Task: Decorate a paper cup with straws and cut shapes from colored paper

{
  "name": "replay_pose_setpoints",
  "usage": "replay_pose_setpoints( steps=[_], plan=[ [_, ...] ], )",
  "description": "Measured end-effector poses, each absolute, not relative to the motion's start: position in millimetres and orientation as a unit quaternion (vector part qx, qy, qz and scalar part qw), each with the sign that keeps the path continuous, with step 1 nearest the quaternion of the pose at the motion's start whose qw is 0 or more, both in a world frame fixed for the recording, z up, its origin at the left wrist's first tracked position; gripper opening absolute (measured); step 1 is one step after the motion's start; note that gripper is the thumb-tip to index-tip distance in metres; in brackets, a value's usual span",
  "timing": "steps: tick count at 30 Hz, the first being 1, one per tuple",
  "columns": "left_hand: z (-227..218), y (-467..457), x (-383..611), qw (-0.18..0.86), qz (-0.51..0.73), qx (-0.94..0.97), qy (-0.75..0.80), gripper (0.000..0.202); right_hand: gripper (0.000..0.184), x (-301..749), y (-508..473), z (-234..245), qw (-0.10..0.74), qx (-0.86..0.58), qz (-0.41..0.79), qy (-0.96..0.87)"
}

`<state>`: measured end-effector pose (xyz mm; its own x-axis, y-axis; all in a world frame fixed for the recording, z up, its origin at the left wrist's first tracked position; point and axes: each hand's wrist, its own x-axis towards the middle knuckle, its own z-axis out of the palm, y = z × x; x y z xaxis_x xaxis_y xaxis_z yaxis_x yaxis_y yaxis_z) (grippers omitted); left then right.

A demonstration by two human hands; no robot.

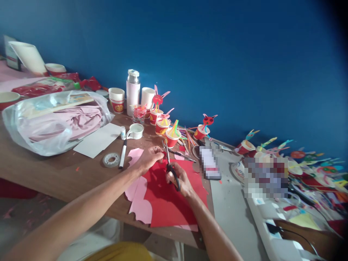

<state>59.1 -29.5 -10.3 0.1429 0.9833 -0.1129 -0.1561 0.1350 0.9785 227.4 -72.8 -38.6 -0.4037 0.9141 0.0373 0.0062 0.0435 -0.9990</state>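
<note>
My right hand (182, 178) grips black-handled scissors (168, 156), fingers through the loops, blades pointing away from me and slightly apart. Pinched in the fingertips of my left hand (152, 156) is a small piece of red paper (164, 155), close beside the blades and partly hidden by the fingers. Beneath both hands lies a large red paper sheet (174, 210). Pink paper with wavy cut edges (141, 207) sticks out from its left side. A paper cup holding yellow and green strips (173, 137) stands just beyond the scissors.
On the left are a tape roll (111, 160), a marker (123, 155), a white card (98, 140) and a plastic bag (49, 134). A thermos (133, 94) stands by the blue wall. To the right lie a phone (210, 163), a power strip (269, 224) and several decorated cups.
</note>
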Motion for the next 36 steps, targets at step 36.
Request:
replay_pose_setpoints(
  steps=[36],
  plan=[
    [6.1,-33.3,54.8,0.627,0.448,0.460,0.442,0.004,0.039,225.3,-73.9,-34.7,0.400,-0.389,0.592,-0.582]
  ],
)
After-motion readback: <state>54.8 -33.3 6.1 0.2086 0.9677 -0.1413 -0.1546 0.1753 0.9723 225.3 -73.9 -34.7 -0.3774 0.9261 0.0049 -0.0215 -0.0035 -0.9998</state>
